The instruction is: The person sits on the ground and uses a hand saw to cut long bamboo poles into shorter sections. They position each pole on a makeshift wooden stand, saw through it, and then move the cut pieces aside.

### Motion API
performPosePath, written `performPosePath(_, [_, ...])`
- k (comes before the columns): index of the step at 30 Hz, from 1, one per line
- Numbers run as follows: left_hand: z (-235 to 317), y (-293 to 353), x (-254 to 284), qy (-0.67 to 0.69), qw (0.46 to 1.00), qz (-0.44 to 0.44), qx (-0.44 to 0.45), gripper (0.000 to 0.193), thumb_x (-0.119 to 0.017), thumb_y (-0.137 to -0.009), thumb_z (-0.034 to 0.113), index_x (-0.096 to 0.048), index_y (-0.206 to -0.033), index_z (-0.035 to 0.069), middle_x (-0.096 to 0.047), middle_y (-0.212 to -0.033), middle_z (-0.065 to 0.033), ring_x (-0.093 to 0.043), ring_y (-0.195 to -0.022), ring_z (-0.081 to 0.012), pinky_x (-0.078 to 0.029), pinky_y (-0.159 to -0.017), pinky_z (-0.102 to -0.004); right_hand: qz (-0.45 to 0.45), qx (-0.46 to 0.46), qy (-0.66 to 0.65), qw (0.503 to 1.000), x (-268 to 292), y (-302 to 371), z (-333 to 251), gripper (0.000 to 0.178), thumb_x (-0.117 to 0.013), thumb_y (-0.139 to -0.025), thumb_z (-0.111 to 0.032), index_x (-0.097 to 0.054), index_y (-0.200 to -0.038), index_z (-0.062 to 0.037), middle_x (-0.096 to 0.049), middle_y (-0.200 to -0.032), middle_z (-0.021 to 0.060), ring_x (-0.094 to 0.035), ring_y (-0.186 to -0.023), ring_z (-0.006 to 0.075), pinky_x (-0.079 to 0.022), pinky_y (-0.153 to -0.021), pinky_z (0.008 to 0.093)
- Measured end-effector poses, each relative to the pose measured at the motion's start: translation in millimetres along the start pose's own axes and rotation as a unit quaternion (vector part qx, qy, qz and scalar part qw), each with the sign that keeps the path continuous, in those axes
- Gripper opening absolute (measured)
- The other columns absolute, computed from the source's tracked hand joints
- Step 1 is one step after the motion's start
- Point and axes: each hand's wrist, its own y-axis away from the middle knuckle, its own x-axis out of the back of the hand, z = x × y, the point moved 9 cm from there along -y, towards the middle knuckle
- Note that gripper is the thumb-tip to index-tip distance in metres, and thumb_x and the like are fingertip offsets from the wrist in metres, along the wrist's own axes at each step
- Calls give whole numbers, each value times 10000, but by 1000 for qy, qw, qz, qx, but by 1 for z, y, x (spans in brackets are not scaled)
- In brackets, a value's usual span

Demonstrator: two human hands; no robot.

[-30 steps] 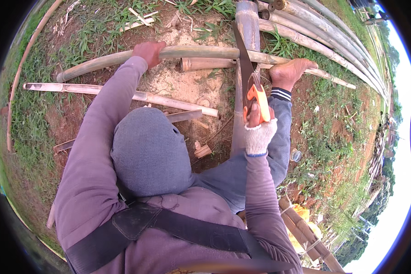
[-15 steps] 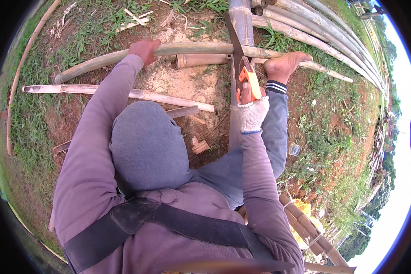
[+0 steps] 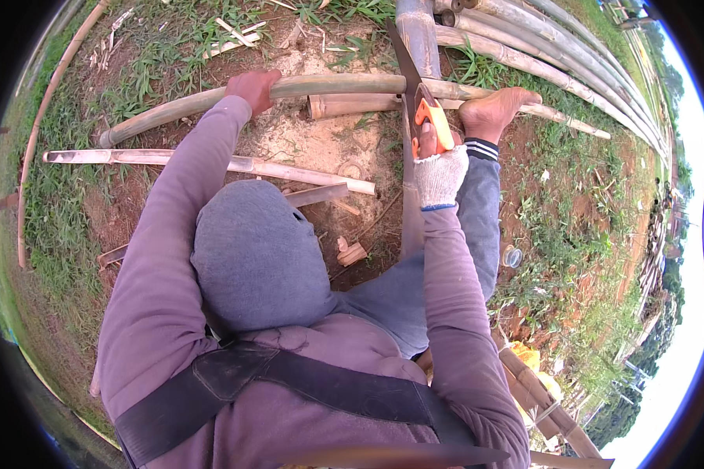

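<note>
A long bamboo pole (image 3: 336, 84) lies crosswise in front of me, over a thicker bamboo pole (image 3: 421, 39) that runs away from me. Bare and closed round its left part is my left hand (image 3: 254, 90). My right hand (image 3: 440, 168), in a white glove that leaves fingers bare, grips the orange handle of a handsaw (image 3: 441, 129). The dark blade crosses the bamboo where it rests on the thicker pole; the cut itself is too small to make out. My bare foot (image 3: 497, 112) presses on the pole just right of the saw.
Several long bamboo poles (image 3: 540, 62) lie at the far right. A split bamboo length (image 3: 289, 172) and a short bamboo piece (image 3: 352, 104) lie on sawdust-covered soil. Right of my leg is a clear cup-like item (image 3: 512, 256); bamboo and yellow material (image 3: 524, 356) sit lower right.
My right hand and the saw have moved a little away from me, across the bamboo. My left hand and foot keep their places on the pole. The whole view has shifted slightly.
</note>
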Motion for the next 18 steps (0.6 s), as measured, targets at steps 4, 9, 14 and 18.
performPosePath(4, [-12,3,-5,-4,1000,-2,11,354,-773,-861,188,-624,-1183,203,-723,-1125,-107,-704,-1091,-376,-555,-917,-524,-12,-91,-42,995,80,120,17,307,-717,-1016,-286,-602,-973,-4,-625,-663,57,-578,-541,102,-461,-506,265])
performPosePath(9, [-8,-2,-6,-4,1000,-9,20,351,-781,-867,182,-624,-1181,198,-723,-1141,-97,-706,-1091,-376,-561,-906,-521,-7,-117,-55,992,77,121,35,271,-712,-1017,-238,-582,-949,-10,-625,-682,51,-570,-544,85,-453,-501,249])
performPosePath(14, [0,-7,-2,-6,1000,-9,10,379,-801,-855,196,-619,-1188,197,-724,-1144,-105,-707,-1086,-380,-561,-906,-522,17,21,78,997,4,-10,1,351,-735,-999,-300,-673,-976,45,-688,-723,145,-653,-621,251,-515,-591,379])
performPosePath(18, [-11,-3,4,-8,1000,16,10,394,-805,-852,200,-609,-1194,197,-722,-1149,-107,-706,-1090,-380,-552,-928,-521,-6,53,53,997,39,47,9,276,-713,-1006,-245,-654,-983,23,-650,-691,110,-643,-611,217,-501,-572,358])
